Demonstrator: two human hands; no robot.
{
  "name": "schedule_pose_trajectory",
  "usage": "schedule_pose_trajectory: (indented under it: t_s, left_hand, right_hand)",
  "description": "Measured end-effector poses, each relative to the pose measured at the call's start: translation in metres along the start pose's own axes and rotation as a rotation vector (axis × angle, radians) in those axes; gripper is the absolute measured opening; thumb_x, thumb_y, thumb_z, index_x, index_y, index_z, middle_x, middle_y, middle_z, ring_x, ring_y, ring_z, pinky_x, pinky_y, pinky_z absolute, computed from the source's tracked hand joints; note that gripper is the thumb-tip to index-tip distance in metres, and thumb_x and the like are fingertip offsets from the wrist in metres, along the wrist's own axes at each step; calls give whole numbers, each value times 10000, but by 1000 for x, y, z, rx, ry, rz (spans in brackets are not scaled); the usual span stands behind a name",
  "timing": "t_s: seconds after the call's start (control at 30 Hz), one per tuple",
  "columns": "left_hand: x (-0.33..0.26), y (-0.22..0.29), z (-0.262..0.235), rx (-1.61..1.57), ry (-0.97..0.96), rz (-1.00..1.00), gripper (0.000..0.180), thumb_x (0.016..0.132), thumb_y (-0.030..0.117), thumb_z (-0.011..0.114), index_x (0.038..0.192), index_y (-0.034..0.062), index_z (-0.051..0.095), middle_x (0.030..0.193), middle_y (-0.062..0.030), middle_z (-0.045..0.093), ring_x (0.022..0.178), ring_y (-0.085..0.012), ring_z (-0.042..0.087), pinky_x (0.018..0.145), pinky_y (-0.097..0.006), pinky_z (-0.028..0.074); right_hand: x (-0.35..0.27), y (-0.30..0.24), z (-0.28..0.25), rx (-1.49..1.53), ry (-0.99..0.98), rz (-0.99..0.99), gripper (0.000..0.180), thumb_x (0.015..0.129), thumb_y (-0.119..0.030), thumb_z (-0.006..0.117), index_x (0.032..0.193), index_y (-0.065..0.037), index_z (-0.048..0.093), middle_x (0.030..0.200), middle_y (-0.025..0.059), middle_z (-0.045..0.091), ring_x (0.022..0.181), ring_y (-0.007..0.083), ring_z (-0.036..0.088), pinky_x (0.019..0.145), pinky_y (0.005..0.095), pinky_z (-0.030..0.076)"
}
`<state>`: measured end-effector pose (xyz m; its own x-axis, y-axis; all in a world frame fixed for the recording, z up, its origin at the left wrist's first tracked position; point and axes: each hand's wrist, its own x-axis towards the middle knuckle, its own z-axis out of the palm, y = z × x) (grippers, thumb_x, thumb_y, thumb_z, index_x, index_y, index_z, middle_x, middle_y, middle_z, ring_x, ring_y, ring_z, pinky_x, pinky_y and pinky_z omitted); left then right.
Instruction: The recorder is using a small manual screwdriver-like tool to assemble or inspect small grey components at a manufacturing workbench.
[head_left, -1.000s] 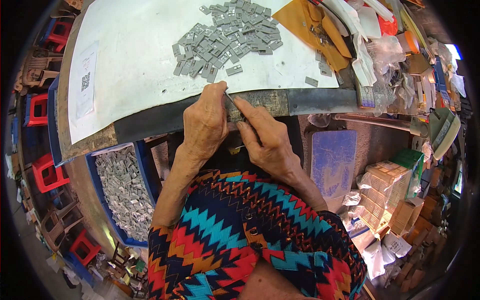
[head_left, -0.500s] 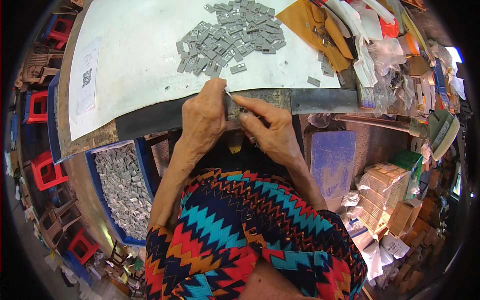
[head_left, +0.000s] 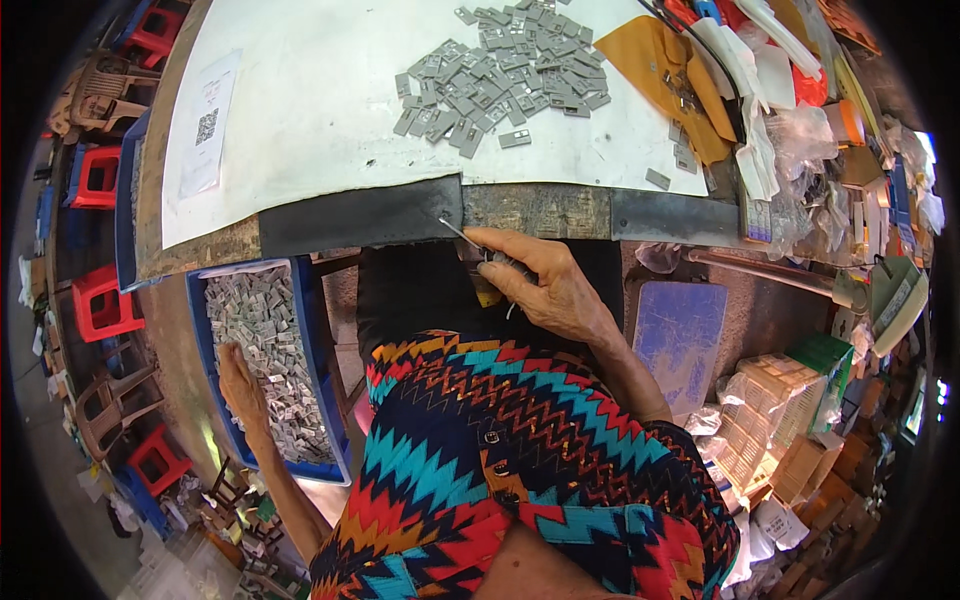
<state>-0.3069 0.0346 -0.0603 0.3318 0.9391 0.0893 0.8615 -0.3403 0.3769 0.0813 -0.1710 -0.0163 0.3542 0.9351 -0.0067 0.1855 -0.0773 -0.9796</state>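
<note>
My right hand point(head_left: 550, 287) is closed around a slim hand tool point(head_left: 460, 233) with a dark grip and a thin metal tip, held just over the table's near edge. Its exact kind is unclear. My left hand point(head_left: 241, 385) is down at the left, above the outer side of a blue bin point(head_left: 313, 350) filled with small grey rectangular parts point(head_left: 262, 330). Its fingers look stretched out, and no part shows in them. On the white-covered table lies a pile of similar grey parts point(head_left: 500, 80), with small cut-outs in them.
The table's near edge carries dark strips point(head_left: 365, 215). An orange-brown sheet point(head_left: 665, 75) and crumpled plastic bags point(head_left: 800, 140) crowd the right side. A blue board point(head_left: 680, 340) and a cream crate point(head_left: 765, 400) stand at lower right. Red stools point(head_left: 98, 300) are at far left.
My left hand has left the right one and dropped down and left to the bin. My right hand stays by the table edge with the tool. The whole view has shifted slightly.
</note>
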Motion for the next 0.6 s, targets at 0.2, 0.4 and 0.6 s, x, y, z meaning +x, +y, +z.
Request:
schedule_pose_trajectory:
  t_s: [0.2,0.4,0.6]
  left_hand:
    - [-15,-6,-15,675,-19,13,199,918,191,449,956,44,578,877,-151,626,768,-336,596,608,-360,435]
    - [51,169,8,-207,199,352,111,848,41,555,932,1,615,890,-121,643,773,-226,624,656,-307,489]
    - [98,284,53,-434,-139,598,121,791,85,608,899,31,608,830,-131,622,679,-250,607,623,-307,482]
  right_hand:
    - [-1,2,-4,5,-44,23,314,830,-104,554,1119,18,532,1047,196,600,937,293,599,803,337,462]
    - [-7,4,-7,-2,-21,92,347,834,-79,555,1169,5,524,1041,145,617,888,155,577,788,274,452]
    - [-16,5,-8,-28,39,84,345,829,-80,561,1161,9,527,1095,177,594,972,227,584,851,304,432]
